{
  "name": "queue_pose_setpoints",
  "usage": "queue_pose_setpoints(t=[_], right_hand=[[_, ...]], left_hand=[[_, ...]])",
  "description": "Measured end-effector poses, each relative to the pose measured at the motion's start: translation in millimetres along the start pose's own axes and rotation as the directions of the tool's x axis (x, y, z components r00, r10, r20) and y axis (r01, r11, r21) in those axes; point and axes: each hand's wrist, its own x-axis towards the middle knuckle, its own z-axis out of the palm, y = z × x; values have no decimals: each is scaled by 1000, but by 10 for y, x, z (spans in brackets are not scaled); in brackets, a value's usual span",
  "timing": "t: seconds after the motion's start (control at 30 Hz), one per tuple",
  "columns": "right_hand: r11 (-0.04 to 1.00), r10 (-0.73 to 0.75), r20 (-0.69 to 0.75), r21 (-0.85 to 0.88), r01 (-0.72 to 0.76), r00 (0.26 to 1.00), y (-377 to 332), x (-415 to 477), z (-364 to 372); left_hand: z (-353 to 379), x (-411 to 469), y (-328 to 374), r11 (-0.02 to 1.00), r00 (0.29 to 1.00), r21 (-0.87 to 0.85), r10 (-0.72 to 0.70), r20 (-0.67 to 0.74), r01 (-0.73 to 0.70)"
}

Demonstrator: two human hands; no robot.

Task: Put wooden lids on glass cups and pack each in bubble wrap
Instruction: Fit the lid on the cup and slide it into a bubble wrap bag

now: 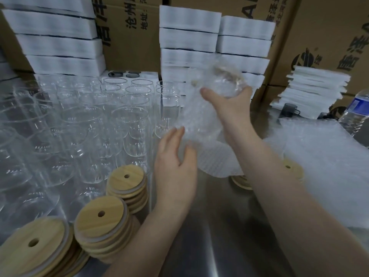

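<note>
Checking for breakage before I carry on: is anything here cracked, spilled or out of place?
No spills or cracks show, though the held glass cup is blurred. A few lids lie right, away from the lid stacks, partly hidden by bubble wrap. The foam sheet pile is ragged.

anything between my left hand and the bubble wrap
Nothing visible: the open left hand is right at the bubble wrap, which the right hand holds up with the cup. The lid stacks sit off to its left.
</note>
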Motion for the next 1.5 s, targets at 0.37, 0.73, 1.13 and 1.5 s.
queue_pose_setpoints(t=[0.37,0.73,1.13,1.5], right_hand=[[984,18,-196,-169,-52,980,666,810,133],[981,39,22,-190,-34,999,935,901,380],[971,-10,7,-240,12,1000,935,797,438],[958,102,124,-279,-64,987,850,714,447]], left_hand=[[208,-253,-350,636,724,693,-294,625,-340],[222,-301,-245,734,682,516,-98,725,-442],[209,-288,-221,807,638,347,48,768,-477],[162,-234,-192,882,674,266,76,734,-389]])
